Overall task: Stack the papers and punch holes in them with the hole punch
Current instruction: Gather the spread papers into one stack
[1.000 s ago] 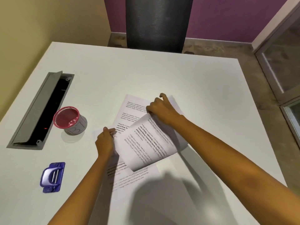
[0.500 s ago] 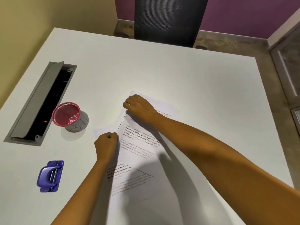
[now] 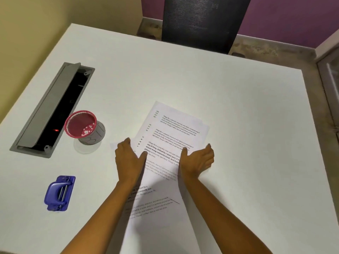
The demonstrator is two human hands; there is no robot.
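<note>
A white desk [image 3: 229, 110] seen from above, with a person's two bare forearms reaching in from the bottom edge. Several printed papers [image 3: 174, 132] lie fanned and overlapping near the middle of the desk, not yet squared into one pile. The left hand [image 3: 129, 160] presses against the left edge of the sheets, fingers spread flat and gripping nothing. The right hand [image 3: 197, 159] stands on its side at the right edge, palm turned inward, fingers extended wide, thumb resting on the top sheet. A blue hole punch [image 3: 59, 193] sits well apart on the desk at the lower left, untouched. Beyond it stands a pink-rimmed cup [image 3: 85, 127], just beside an open grey cable hatch [image 3: 49, 110]. A dark chair [image 3: 203, 22] stands at the desk's far side.
</note>
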